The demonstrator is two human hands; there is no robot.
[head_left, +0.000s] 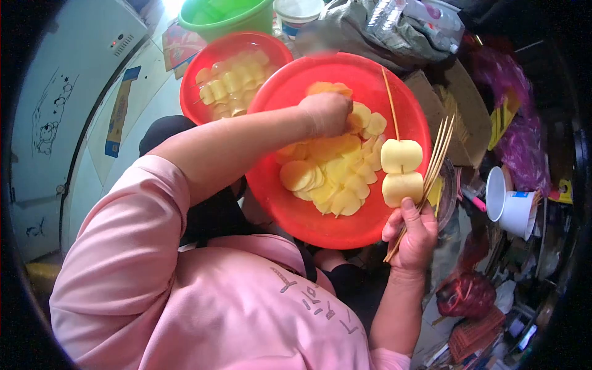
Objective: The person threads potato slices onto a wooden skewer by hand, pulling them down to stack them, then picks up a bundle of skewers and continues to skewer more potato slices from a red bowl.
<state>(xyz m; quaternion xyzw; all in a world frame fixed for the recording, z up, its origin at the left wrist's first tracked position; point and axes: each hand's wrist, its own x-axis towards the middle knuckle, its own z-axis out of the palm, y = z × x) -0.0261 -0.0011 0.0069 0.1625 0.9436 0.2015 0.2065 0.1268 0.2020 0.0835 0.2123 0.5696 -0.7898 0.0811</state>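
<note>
My right hand point(412, 233) is closed around several thin bamboo skewers point(439, 154). One upright skewer point(391, 102) carries two folded pale-yellow slices point(402, 172), which look like potato, just above my thumb. My left hand point(331, 114) reaches over the large red basin point(265, 203), curled down among the loose round slices point(339, 169). Its fingertips are mostly hidden, and what they grip cannot be made out. Slices point(370, 123) lie right beside its fingers. An orange piece point(330, 88) shows just beyond that hand.
A smaller red basin point(189, 92) holds skewered slices point(234, 80) in liquid. Behind stand a green tub point(225, 21) and a white bucket point(298, 11). To the right are a cardboard box point(465, 123), white tubs point(518, 213) and a red net bag point(467, 295). Plastic bottles point(425, 15) lie at the back.
</note>
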